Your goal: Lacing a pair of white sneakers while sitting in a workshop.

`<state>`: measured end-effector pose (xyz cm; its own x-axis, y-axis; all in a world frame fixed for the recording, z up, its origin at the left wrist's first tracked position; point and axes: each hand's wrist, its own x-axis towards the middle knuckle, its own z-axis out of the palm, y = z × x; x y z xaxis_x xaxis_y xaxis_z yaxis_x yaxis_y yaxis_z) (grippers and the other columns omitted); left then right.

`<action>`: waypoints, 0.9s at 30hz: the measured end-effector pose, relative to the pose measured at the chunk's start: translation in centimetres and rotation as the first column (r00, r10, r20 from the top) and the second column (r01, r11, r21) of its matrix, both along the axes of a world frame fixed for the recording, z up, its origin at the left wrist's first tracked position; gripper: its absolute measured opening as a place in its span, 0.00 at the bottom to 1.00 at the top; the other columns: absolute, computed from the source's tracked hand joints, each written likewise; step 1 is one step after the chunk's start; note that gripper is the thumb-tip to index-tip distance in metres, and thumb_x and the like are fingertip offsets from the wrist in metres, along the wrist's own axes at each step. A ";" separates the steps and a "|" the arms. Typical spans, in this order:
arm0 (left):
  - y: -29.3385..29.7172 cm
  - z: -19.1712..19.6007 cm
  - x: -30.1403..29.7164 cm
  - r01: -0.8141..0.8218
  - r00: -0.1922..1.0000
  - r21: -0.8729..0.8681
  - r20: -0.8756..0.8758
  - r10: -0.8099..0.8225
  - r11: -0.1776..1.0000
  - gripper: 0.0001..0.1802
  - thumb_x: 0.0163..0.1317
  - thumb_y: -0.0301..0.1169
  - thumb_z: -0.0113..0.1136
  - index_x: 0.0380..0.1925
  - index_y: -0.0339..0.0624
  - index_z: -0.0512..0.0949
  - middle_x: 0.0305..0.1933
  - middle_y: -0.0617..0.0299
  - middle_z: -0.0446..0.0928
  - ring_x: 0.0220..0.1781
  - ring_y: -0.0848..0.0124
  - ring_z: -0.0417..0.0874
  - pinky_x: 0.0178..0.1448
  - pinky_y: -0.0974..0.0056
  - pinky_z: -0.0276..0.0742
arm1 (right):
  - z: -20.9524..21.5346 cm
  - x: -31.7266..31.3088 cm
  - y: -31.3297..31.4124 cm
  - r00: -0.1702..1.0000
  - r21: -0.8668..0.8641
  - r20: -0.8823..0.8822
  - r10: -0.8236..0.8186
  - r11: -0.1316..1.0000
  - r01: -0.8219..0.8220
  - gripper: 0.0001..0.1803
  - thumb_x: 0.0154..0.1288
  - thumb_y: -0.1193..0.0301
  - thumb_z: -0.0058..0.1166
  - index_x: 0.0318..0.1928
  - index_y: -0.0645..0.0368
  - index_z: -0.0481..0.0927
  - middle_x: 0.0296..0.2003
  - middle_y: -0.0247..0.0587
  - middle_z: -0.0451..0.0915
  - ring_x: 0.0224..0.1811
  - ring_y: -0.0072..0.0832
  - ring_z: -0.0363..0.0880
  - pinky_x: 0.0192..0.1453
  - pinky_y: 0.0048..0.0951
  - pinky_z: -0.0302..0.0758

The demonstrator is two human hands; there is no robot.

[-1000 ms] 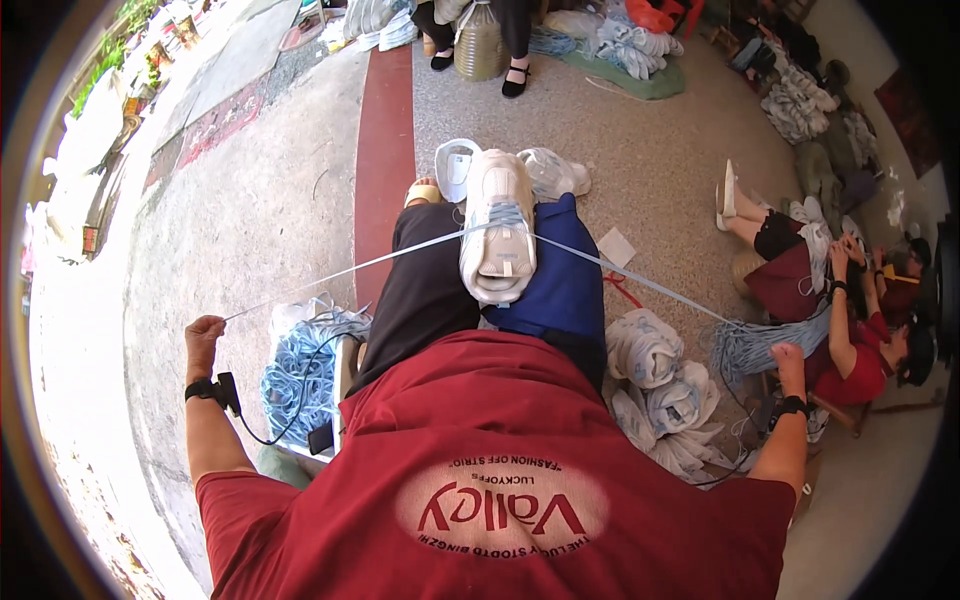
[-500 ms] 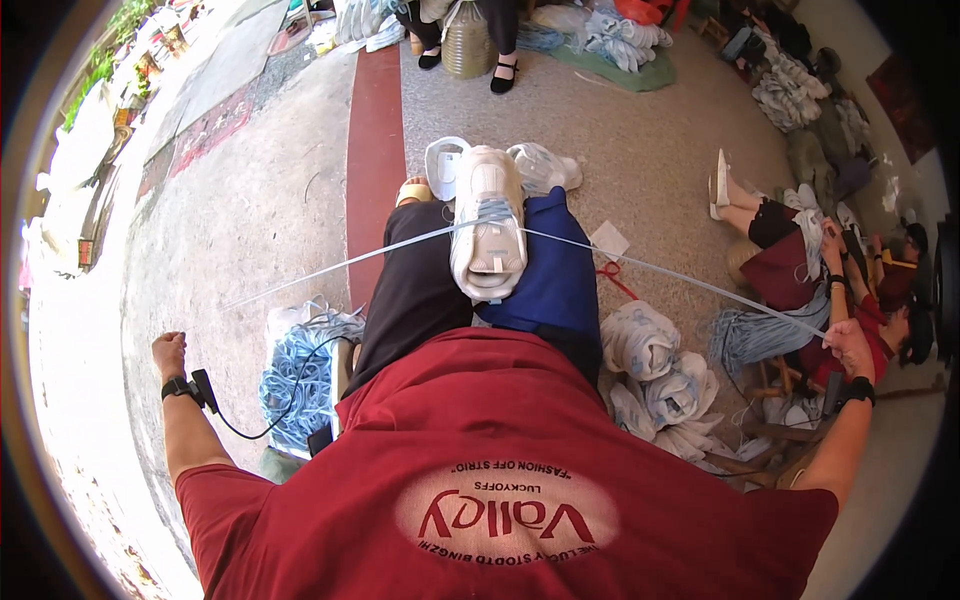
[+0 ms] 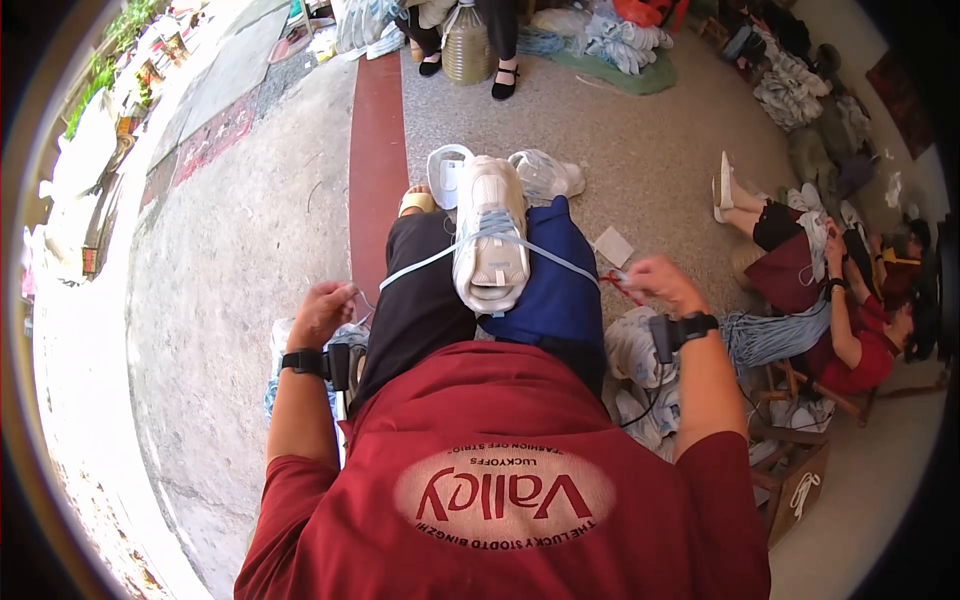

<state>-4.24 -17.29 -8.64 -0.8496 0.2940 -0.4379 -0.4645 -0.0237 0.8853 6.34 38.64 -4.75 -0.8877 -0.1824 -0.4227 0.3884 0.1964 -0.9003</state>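
A white sneaker (image 3: 492,255) rests between my thighs, its heel opening towards me. Pale blue lacing (image 3: 492,222) crosses its upper, and one loose shoelace end (image 3: 415,264) runs out to each side. My left hand (image 3: 324,312), left of my knee, has its fingers pinched on the left end. At the right, my right hand (image 3: 664,284) pinches the other end, slightly blurred. Both ends hang slack in shallow curves. Beyond the sneaker lie a pale shoe (image 3: 548,176) at the right and a whitish shoe-like piece (image 3: 448,170) at the left.
Blue laces (image 3: 273,385) lie behind my left forearm. White bundles (image 3: 640,345) sit beside my right thigh, with a red cord (image 3: 622,284) near my right hand. A co-worker (image 3: 855,340) sits at the right behind hanging laces (image 3: 775,332). A jug (image 3: 466,48) stands at another person's feet.
Both hands have come inward from far out at the sides, towards the sneaker. The lace, stretched taut before, now sags on both sides.
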 end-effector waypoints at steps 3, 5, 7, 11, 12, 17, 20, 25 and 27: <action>7.0 5.6 -1.3 0.435 0.900 0.093 -0.054 -0.432 0.896 0.06 0.58 0.29 0.60 0.27 0.37 0.77 0.21 0.66 0.75 0.21 0.79 0.73 0.28 0.75 0.70 | 1.3 -4.7 -9.7 0.982 -0.019 -0.059 0.178 0.984 -0.180 0.06 0.52 0.75 0.57 0.24 0.65 0.77 0.17 0.37 0.76 0.19 0.22 0.75 0.24 0.21 0.71; 11.0 6.7 -2.2 0.605 0.795 -0.019 -0.048 -0.605 0.796 0.04 0.57 0.27 0.60 0.26 0.39 0.78 0.22 0.68 0.75 0.23 0.80 0.74 0.30 0.75 0.71 | 1.1 -7.5 -13.2 0.926 0.223 -0.332 0.178 0.969 -0.107 0.07 0.50 0.76 0.58 0.21 0.66 0.76 0.16 0.35 0.75 0.18 0.20 0.70 0.24 0.22 0.67; 14.2 6.1 -3.6 0.579 0.800 -0.085 -0.133 -0.585 0.811 0.04 0.57 0.27 0.60 0.26 0.40 0.78 0.21 0.71 0.74 0.23 0.82 0.72 0.30 0.76 0.69 | 0.2 -9.0 -14.7 0.849 0.363 -0.501 0.167 0.931 0.030 0.07 0.50 0.76 0.58 0.20 0.67 0.76 0.16 0.34 0.75 0.18 0.18 0.67 0.24 0.23 0.65; 16.4 3.4 -5.8 0.387 0.863 -0.141 -0.293 -0.411 0.911 0.07 0.57 0.26 0.58 0.21 0.42 0.75 0.23 0.74 0.70 0.27 0.83 0.68 0.34 0.76 0.64 | -2.6 -10.0 -15.8 0.770 -0.070 -0.440 -0.461 0.873 0.483 0.08 0.49 0.77 0.60 0.20 0.67 0.76 0.16 0.32 0.73 0.19 0.17 0.63 0.23 0.25 0.63; 16.4 2.7 -5.9 0.411 0.850 -0.109 -0.313 -0.424 0.905 0.07 0.57 0.26 0.58 0.21 0.42 0.75 0.23 0.74 0.70 0.27 0.83 0.68 0.34 0.76 0.64 | -3.0 -10.1 -16.0 0.756 -0.089 -0.349 -0.554 0.823 0.562 0.07 0.49 0.77 0.60 0.20 0.67 0.76 0.16 0.31 0.73 0.20 0.16 0.64 0.24 0.26 0.63; 16.2 0.9 -5.6 0.328 0.841 -0.091 -0.426 -0.334 0.940 0.08 0.55 0.25 0.60 0.19 0.43 0.73 0.23 0.76 0.66 0.27 0.84 0.63 0.33 0.76 0.61 | -3.3 -10.0 -16.3 0.730 0.097 -0.575 -0.369 0.855 0.509 0.09 0.45 0.75 0.61 0.21 0.69 0.76 0.17 0.51 0.74 0.17 0.28 0.70 0.25 0.30 0.67; 16.2 0.8 -5.4 0.307 0.864 -0.069 -0.397 -0.309 0.949 0.09 0.55 0.25 0.60 0.18 0.43 0.72 0.22 0.77 0.64 0.27 0.84 0.63 0.32 0.76 0.60 | -3.1 -10.0 -16.6 0.762 0.049 -0.511 -0.396 0.872 0.486 0.09 0.46 0.74 0.60 0.20 0.67 0.76 0.18 0.51 0.75 0.19 0.37 0.73 0.26 0.34 0.68; 16.5 1.4 -5.2 0.289 0.867 -0.115 -0.390 -0.310 0.951 0.10 0.56 0.25 0.58 0.17 0.43 0.71 0.24 0.75 0.67 0.28 0.84 0.65 0.35 0.76 0.61 | -2.9 -9.8 -18.1 0.696 0.352 -0.678 -0.237 0.727 0.590 0.09 0.47 0.73 0.58 0.20 0.65 0.74 0.19 0.51 0.74 0.23 0.45 0.74 0.28 0.38 0.68; 16.6 2.1 -4.6 0.283 0.874 -0.132 -0.372 -0.312 0.950 0.11 0.57 0.25 0.57 0.17 0.43 0.71 0.26 0.74 0.70 0.31 0.84 0.67 0.38 0.75 0.63 | -2.5 -9.8 -18.2 0.699 0.340 -0.670 -0.249 0.735 0.587 0.09 0.47 0.72 0.58 0.20 0.64 0.74 0.19 0.51 0.75 0.24 0.46 0.74 0.28 0.39 0.69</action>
